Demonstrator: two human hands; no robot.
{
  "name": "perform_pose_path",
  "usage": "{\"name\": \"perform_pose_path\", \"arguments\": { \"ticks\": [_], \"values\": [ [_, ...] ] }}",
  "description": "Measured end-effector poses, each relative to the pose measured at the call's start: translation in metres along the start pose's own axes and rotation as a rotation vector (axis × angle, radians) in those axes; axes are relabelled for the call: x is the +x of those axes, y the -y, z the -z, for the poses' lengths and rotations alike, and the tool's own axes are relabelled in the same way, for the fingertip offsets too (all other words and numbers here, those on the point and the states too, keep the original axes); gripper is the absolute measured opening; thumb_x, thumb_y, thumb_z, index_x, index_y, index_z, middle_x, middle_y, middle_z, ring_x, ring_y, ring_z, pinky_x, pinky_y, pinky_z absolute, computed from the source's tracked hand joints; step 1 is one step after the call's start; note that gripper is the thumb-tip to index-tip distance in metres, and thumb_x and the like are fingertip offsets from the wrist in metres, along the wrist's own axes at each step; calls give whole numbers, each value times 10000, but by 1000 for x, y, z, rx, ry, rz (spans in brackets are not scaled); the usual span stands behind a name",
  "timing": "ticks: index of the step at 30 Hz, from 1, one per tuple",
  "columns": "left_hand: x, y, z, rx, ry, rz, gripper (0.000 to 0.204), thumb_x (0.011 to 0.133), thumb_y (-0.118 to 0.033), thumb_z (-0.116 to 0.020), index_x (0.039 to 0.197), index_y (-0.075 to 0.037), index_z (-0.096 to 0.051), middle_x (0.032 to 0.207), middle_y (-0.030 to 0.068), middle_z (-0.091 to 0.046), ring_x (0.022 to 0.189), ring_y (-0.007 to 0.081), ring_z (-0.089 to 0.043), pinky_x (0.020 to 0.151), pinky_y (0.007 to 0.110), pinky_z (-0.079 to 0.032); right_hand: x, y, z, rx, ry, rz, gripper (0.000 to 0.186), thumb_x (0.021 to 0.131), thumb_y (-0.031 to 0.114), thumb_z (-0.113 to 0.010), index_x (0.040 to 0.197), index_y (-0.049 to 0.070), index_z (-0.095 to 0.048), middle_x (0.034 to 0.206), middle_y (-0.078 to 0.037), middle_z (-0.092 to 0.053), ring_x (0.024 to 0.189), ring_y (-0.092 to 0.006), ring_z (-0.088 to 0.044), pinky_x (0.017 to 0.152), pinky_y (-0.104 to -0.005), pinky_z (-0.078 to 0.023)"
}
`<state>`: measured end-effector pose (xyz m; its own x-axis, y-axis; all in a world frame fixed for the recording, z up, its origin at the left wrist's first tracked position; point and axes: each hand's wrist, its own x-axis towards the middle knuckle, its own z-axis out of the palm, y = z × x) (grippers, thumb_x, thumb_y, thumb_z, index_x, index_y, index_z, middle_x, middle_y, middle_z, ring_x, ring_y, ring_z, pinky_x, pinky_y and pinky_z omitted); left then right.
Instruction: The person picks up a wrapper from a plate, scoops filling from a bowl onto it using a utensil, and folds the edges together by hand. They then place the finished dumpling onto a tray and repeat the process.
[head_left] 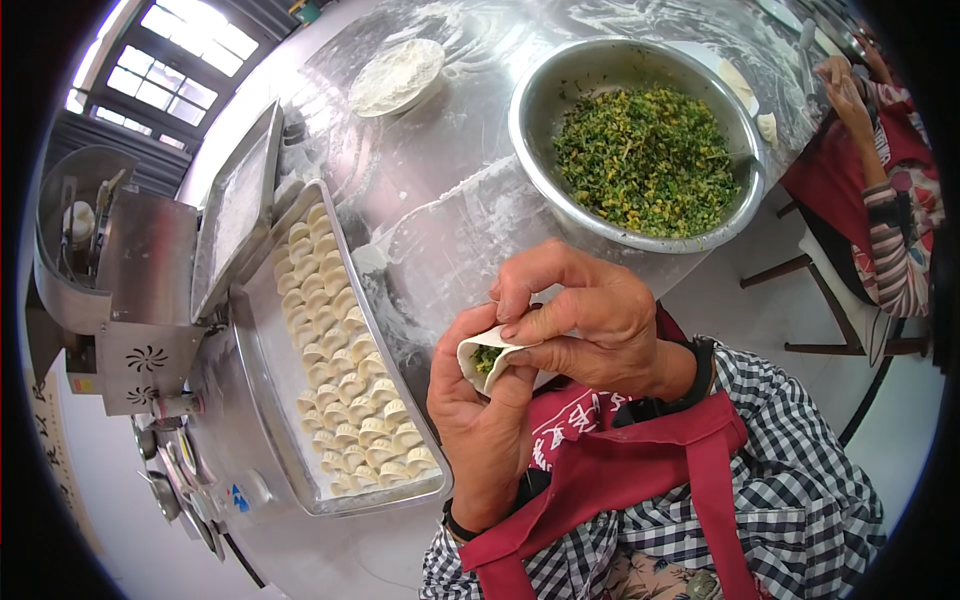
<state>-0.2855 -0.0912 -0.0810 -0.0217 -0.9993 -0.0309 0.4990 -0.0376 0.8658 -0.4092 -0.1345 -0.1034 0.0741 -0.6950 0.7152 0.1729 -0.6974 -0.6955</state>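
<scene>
Between my hands is a dumpling (482, 358), a round white wrapper folded over with green chopped filling showing at its open side. My left hand (470, 400) cups it from below and the left, fingers curled round it. The thumb and fingers of my right hand (590, 320) pinch the wrapper's edge from the right. Beyond my right hand stands a big steel bowl (522, 150) of chopped green and yellow filling (645, 160). On my left, a metal tray (270, 400) bears rows of folded dumplings (345, 390).
A second metal tray (240, 205) lies behind the first, partly over it. A plate of flour (398, 76) rests on the floury steel table (450, 180). At far left is a metal machine (150, 260). Another person (880, 190) sits at the right by a stool (830, 300).
</scene>
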Motion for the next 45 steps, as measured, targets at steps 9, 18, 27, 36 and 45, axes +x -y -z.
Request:
{"name": "perform_pose_path", "arguments": {
  "ticks": [9,18,27,36,45],
  "values": [
    [-5,-5,0,84,40,-26,454,791,-27,-612,1202,21,-425,1091,127,-540,978,183,-552,833,278,-462,3,13,-2,-70,-63,-85,143,692,31,-704,816,44,-632,965,-98,-567,837,-174,-581,685,-250,-489],
    [-8,0,7,315,75,-152,382,827,18,-552,1198,29,-462,1141,149,-539,1050,188,-531,892,273,-435,0,3,7,-101,32,50,149,681,47,-713,807,51,-633,972,-96,-564,865,-175,-568,696,-258,-485],
    [-6,-6,-1,184,123,-9,402,820,44,-527,1209,33,-427,1115,153,-551,1030,191,-543,880,274,-446,10,9,11,-2,56,-70,186,663,75,-730,817,49,-628,1032,-127,-550,904,-223,-565,762,-319,-469],
    [-1,-6,3,16,99,90,390,810,39,-546,1186,36,-444,1154,158,-518,1035,189,-532,890,277,-442,-3,2,9,61,83,-77,189,671,107,-731,812,44,-621,969,-125,-552,923,-246,-559,792,-359,-463],
    [-5,-1,1,244,30,-7,385,819,-61,-600,1170,34,-473,1062,105,-557,916,144,-556,779,245,-458,-1,-1,8,-7,62,-25,157,669,22,-712,787,44,-611,994,-97,-566,878,-186,-562,700,-261,-476]
  ]
}}
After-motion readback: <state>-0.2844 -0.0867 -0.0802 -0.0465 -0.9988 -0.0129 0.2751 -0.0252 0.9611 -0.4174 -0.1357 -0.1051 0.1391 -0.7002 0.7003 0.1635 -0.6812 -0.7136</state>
